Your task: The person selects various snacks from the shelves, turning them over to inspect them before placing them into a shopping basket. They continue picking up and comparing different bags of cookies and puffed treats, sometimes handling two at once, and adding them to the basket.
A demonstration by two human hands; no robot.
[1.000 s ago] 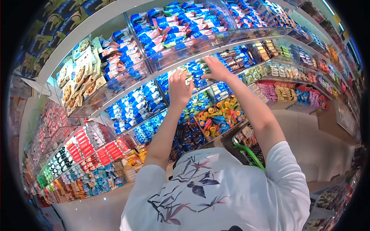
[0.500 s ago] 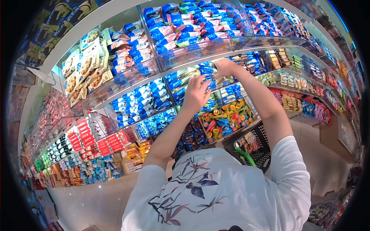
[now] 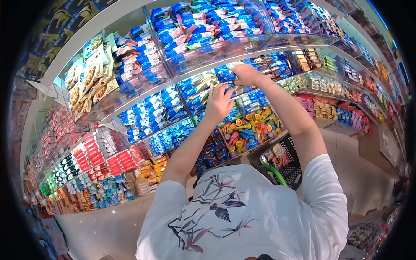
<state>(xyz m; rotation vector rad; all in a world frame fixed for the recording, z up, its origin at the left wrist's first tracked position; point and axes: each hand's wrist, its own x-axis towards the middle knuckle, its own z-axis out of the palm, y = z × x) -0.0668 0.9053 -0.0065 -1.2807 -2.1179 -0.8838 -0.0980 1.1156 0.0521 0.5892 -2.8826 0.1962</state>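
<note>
Both of my hands reach into the middle shelf bin of wrapped snacks. My right hand [image 3: 246, 74] is closed over the blue packets [image 3: 224, 74] at the back of the bin, its fingers bent. Its fingertips are partly hidden, so what lies in them does not show clearly. Just left of it and nearer to me, my left hand [image 3: 219, 103] hovers at or touches the blue and yellowish packets [image 3: 194, 86], fingers apart and slightly curved.
A clear shelf front [image 3: 212, 56] runs just above my hands, below a bin of pink and blue packets [image 3: 197, 32]. Orange-capped colourful packets [image 3: 249, 132] lie lower down. A dark basket with a green handle [image 3: 274, 172] and some packets is beside my body.
My right hand has shifted slightly left and its fingers have closed more over the packets. The left hand stays near the same packets. The view has shifted slightly.
</note>
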